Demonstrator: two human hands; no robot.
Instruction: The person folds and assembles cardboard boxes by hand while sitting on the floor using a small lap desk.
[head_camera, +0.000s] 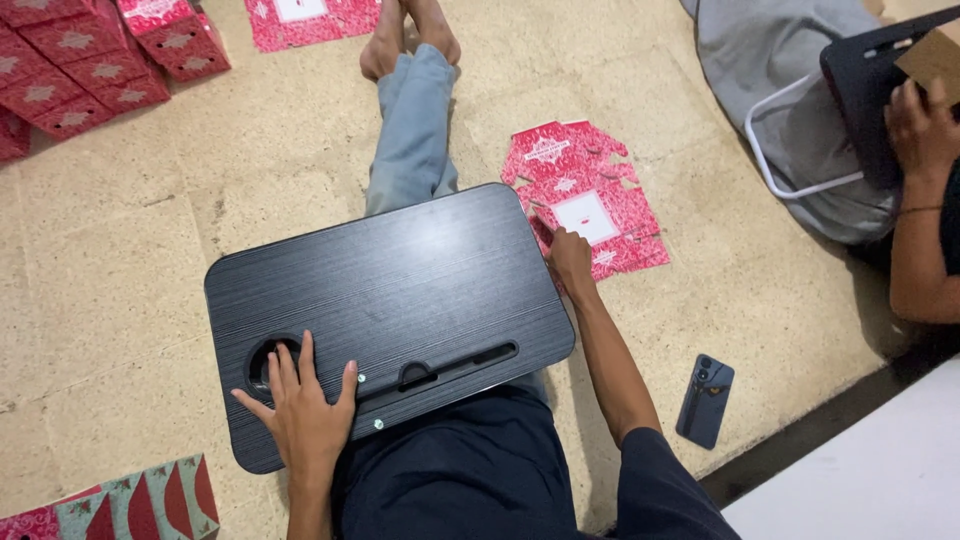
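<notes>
A black lap tray (400, 290) rests across my legs. My left hand (303, 410) lies flat with spread fingers on its near left corner, by the round cup hole. My right hand (571, 258) reaches past the tray's right edge and touches a pile of flat red patterned box blanks (590, 195) on the floor. Its fingers pinch the near edge of the top blank, which has a white window panel.
Folded red boxes (80, 60) are stacked at the far left, another red blank (310, 20) lies at the top. A dark phone (705, 400) lies on the floor to my right. Another person's arm (920, 200) and black tray (870, 90) are at the right. Patterned boxes (140, 500) sit near left.
</notes>
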